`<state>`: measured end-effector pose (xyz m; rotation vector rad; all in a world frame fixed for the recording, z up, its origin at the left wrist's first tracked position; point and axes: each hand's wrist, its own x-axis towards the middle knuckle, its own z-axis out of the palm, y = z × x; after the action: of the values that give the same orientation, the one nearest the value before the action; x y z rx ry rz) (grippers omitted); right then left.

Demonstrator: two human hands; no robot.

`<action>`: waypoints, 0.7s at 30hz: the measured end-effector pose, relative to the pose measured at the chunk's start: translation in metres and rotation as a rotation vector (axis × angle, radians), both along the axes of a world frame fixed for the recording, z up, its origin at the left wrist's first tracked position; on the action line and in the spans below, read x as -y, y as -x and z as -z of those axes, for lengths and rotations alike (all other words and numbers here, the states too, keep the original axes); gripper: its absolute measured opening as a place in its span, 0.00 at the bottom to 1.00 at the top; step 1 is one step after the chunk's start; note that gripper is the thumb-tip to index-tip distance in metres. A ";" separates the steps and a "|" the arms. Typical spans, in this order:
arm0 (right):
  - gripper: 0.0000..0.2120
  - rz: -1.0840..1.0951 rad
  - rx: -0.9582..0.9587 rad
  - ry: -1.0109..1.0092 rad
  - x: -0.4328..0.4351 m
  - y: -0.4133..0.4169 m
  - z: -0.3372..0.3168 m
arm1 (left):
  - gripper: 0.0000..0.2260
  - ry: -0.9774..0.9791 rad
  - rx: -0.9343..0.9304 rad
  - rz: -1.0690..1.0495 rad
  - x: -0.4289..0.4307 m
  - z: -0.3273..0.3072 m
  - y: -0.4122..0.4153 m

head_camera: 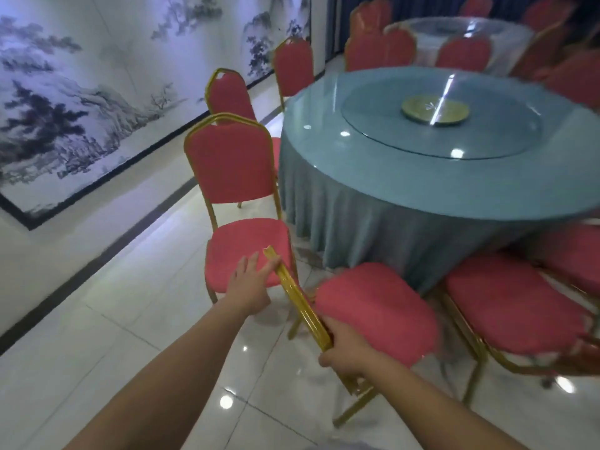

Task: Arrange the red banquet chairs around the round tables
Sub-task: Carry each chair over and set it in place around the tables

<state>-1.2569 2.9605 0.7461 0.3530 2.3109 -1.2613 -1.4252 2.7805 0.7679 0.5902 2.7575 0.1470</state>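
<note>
Right hand [344, 350] fingers grasp the gold metal frame [293, 290] of the red padded chair [376, 315], at seven o'clock of the round blue-clothed table [357, 196]; left hand [251, 282] fingers, released, touch it.

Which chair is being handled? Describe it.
Find the near round table with teal cloth. At its near edge is the closest red banquet chair. Only its gold back frame is touched by the left hand and gripped by the right hand.

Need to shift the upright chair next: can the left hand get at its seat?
Probably yes: the left hand lies open over that seat, near its front edge, nothing between them; the gold frame lies beside.
</note>
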 end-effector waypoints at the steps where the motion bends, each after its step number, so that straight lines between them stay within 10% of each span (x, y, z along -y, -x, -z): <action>1: 0.42 -0.002 0.016 -0.023 -0.004 -0.010 -0.003 | 0.43 0.010 -0.002 0.061 0.003 0.002 0.004; 7: 0.36 0.104 0.080 -0.133 -0.018 -0.095 -0.009 | 0.14 -0.133 0.024 0.364 -0.009 0.001 -0.035; 13: 0.23 0.484 0.070 -0.243 0.009 -0.200 -0.004 | 0.15 -0.072 0.111 0.685 0.008 0.007 -0.110; 21: 0.31 0.642 0.028 -0.577 0.052 -0.209 0.019 | 0.19 -0.113 0.197 0.735 0.045 0.031 -0.152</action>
<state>-1.0482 2.9088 0.7268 1.3804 2.5955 -0.7786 -1.2728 2.7356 0.7372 1.4748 2.1872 0.1747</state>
